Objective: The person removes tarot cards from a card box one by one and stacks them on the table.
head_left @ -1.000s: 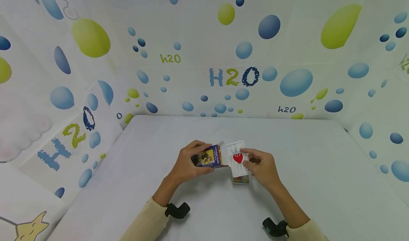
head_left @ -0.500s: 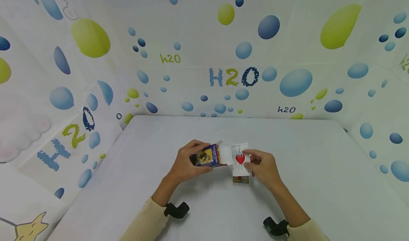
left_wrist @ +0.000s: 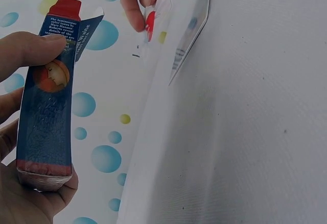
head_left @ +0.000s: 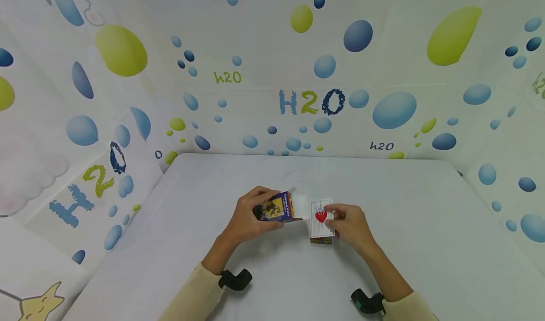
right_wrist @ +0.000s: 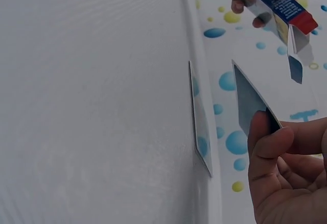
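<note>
My left hand (head_left: 251, 214) grips a blue card box (head_left: 277, 207) by its sides, thumb along one narrow side in the left wrist view. The box's end flap (head_left: 301, 206) hangs open toward the right. Between thumb and fingers, my right hand (head_left: 350, 221) pinches a white card with a red heart (head_left: 320, 219) by its right edge. Below that card, on the table, lies another card with a colored picture (head_left: 321, 240), mostly covered in the head view. From the side, the right wrist view has the held card (right_wrist: 253, 99) raised apart from the lying card (right_wrist: 199, 127).
A white cloth covers the table (head_left: 170, 264). Behind it hangs a white backdrop (head_left: 264, 37) with blue and green drops and H2O lettering. Black wrist cameras sit at the left cuff (head_left: 236, 280) and the right cuff (head_left: 367, 302).
The right hand has brought the heart card slightly right and down, straightening it and covering more of the card on the table. The left hand and box have barely moved.
</note>
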{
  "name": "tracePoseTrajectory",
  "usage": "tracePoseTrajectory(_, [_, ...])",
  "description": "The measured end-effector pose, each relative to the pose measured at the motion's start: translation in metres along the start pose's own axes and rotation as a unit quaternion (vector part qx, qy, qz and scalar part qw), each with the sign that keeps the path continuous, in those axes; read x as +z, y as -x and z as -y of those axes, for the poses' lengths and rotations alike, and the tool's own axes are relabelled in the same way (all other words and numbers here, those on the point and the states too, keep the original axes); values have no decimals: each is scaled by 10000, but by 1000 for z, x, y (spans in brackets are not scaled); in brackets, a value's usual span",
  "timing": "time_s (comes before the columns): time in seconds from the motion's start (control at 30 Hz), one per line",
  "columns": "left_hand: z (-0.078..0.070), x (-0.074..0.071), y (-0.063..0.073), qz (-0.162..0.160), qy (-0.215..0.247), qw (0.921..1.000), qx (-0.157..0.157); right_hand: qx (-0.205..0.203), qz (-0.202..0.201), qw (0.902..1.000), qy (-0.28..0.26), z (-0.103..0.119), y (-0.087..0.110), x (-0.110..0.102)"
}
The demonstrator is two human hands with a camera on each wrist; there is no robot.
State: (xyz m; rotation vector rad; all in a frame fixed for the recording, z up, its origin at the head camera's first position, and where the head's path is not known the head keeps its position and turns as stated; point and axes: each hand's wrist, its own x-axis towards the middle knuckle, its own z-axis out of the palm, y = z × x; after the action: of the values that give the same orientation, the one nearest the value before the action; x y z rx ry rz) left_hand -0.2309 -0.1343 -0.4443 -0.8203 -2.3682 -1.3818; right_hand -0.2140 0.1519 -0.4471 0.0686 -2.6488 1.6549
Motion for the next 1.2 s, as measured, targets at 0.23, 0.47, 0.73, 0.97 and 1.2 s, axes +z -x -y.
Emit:
tracePoseTrajectory(0.23, [2,1,1,-18,-43,10000,-7,135,190,9997,-66,-6,-2,2])
tracePoseTrajectory(0.47, [3,2,0,14,-55,10000,27,196,417,9987,-216,-9,-3,4])
tracePoseTrajectory(0.73, [1,2,0,-9,-24,10000,-26,452,640,9964,-314,-13,-2,5])
tracePoseTrajectory(0.97, [-1,1,0,-29,-22,10000,-45,404,753,9963,78,-15,-2,4])
tracePoseTrajectory(1.2, [0,1,-1,-44,-10,10000,19,386,755,9959,300,-19,-3,6])
